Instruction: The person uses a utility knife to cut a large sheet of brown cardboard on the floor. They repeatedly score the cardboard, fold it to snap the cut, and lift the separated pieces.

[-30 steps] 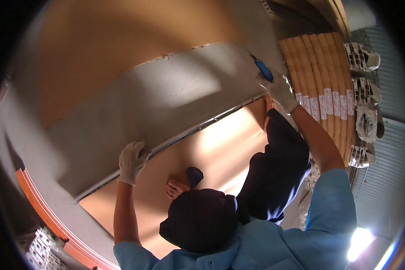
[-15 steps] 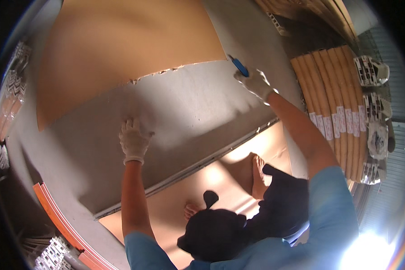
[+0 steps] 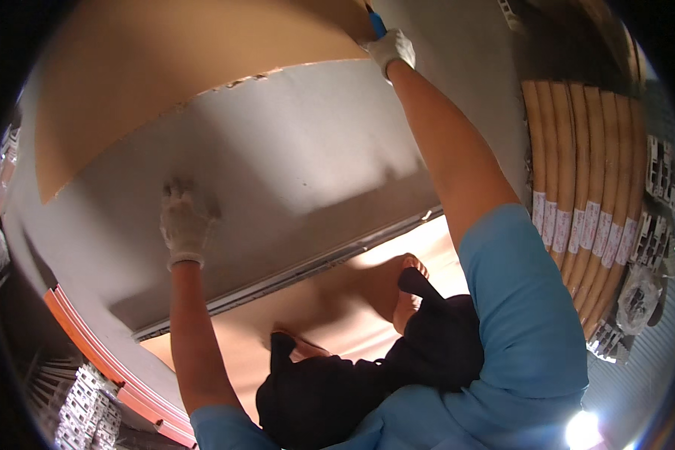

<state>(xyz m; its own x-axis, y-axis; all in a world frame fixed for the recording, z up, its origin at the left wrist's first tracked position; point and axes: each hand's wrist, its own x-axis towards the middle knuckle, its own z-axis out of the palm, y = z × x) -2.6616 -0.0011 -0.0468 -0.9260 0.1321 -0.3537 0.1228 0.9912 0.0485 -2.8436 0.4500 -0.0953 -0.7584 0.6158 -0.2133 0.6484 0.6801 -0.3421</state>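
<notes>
My right hand [image 3: 391, 51], in a white glove, is closed around a blue utility knife [image 3: 376, 25] at the far side. Its dark tip points away from me, by the right corner of a large brown cardboard sheet [image 3: 202, 52]. That sheet's near edge is ragged and torn in places. The cardboard lies over a smooth grey surface [image 3: 300, 157]. On this grey area, short of the ragged edge, rests my gloved left hand [image 3: 184, 223], palm down with fingers spread, holding nothing.
A dark slotted strip [image 3: 292, 274] borders the grey surface near me. Beyond it my feet stand on brown sheeting [image 3: 337, 292]. Long cardboard-wrapped bundles [image 3: 585, 165] lie on the right, beside white profiles [image 3: 652, 240]. An orange-red strip [image 3: 101, 356] and stacked white profiles [image 3: 86, 412] are at left.
My right hand has moved farther away with the knife, to the cardboard's right corner. My left hand stays flat on the grey surface. The view has shifted and my feet have moved.
</notes>
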